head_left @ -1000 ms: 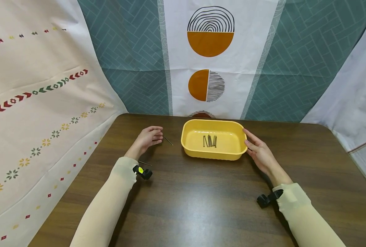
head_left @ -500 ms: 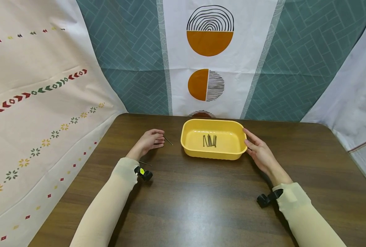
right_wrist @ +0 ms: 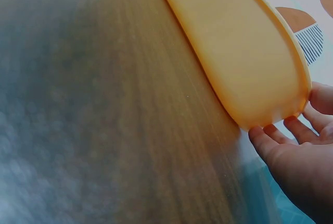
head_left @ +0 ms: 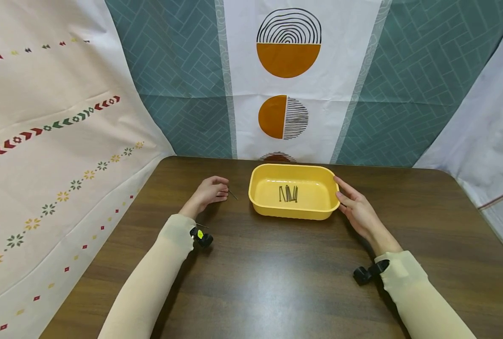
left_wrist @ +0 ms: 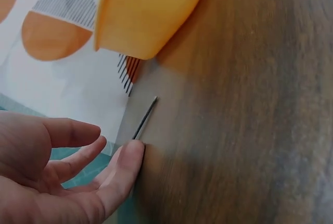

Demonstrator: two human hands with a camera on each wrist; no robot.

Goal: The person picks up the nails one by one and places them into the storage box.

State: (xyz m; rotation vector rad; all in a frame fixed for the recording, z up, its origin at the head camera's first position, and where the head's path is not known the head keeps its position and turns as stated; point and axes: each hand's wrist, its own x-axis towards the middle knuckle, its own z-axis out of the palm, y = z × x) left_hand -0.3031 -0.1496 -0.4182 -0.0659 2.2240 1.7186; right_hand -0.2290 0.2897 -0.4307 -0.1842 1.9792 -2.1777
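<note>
A shallow yellow plastic tray (head_left: 294,213) stands near the back edge of the table, with several dark nails (head_left: 288,194) lying in it. My right hand (head_left: 359,212) rests its spread fingertips against the tray's right end, around the rim and outer wall. Left of the tray, my left hand (head_left: 209,194) is low over the table with loosely bent fingers. A single nail (left_wrist: 144,120) lies by its fingertips, one finger overlapping the near end in the left wrist view. Thumb and fingers stand apart there. Another nail (head_left: 202,226) lies close to the left wrist, partly hidden by it.
The dark brown wooden table (head_left: 268,273) extends to a patterned cloth backdrop (head_left: 192,94) at the rear. A pale embroidered cloth (head_left: 56,155) hangs along the left side. Each wrist wears a small black camera (head_left: 201,238).
My left hand has moved slightly right and toward the nail left of the tray, covering more of it. The right hand and the tray have stayed put.
</note>
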